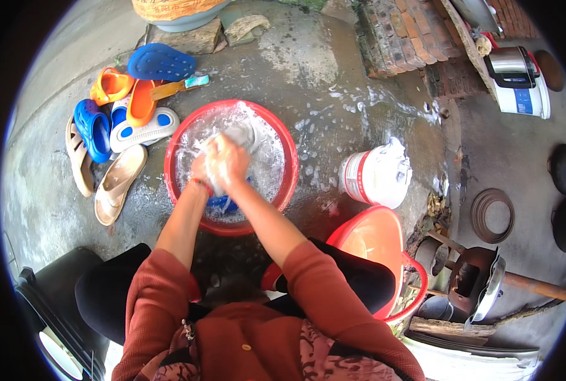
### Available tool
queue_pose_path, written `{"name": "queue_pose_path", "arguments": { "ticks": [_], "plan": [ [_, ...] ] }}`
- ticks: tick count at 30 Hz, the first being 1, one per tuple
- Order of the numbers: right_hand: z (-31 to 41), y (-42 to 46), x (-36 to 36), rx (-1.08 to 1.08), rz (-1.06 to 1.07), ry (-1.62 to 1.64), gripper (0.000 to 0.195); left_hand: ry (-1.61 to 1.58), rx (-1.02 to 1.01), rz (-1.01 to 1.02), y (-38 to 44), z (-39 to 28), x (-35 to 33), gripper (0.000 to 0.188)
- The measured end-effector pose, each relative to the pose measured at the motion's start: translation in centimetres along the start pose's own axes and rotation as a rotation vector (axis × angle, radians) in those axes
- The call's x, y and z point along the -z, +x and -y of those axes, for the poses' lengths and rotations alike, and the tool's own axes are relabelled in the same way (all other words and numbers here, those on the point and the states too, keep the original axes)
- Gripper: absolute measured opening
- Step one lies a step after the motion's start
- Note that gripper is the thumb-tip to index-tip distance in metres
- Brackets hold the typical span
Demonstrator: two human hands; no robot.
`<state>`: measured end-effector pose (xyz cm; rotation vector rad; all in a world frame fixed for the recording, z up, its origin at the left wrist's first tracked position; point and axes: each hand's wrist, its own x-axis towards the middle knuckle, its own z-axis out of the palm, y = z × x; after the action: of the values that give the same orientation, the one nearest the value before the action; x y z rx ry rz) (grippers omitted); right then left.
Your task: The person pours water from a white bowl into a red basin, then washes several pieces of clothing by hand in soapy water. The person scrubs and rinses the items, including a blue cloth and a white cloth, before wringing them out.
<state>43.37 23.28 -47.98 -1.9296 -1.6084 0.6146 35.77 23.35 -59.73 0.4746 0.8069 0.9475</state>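
Note:
Over a red plastic basin (290,183) of soapy water (268,162), my left hand (201,169) and my right hand (228,159) are pressed together. Between them is something pale and foamy, perhaps a wet cloth or shoe; foam and the fingers hide its shape. A blue object (221,204) lies partly under water below my wrists. To the left of the basin are blue clogs (161,63), orange clogs (142,102), a white and blue shoe (145,131) lying sole up, and beige slippers (121,183). A wooden-handled brush (178,88) rests across an orange clog.
Right of the basin stand a white bucket (378,174) and a red plastic bucket (373,233) with its handle hanging outward. A black bin-like container (64,281) is at lower left. Stones (188,38), a brick stack (397,38) and a rusty stove (468,276) stand farther out.

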Motion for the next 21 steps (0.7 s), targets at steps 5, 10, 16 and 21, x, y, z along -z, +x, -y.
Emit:
{"name": "queue_pose_path", "arguments": {
  "ticks": [5,10,16,21],
  "plan": [
    [-3.3,2.4,-0.6,-0.199,-0.001,-0.077,0.026,-0.178,0.175,-0.368,-1.1,-1.3,-3.5,0.036],
    [0.2,-2.4,-3.0,-0.096,0.007,0.244,0.026,-0.597,0.145,0.084,-1.6,-2.9,0.6,0.044],
    [-8.1,2.9,-3.7,-0.268,0.023,0.019,0.034,-0.048,0.116,-0.663,-0.7,-3.2,0.5,0.086],
    [-12.1,-0.6,-8.4,0.174,0.014,-0.202,0.028,0.644,-0.031,-0.566,-1.4,-1.0,2.9,0.079]
  ]
}}
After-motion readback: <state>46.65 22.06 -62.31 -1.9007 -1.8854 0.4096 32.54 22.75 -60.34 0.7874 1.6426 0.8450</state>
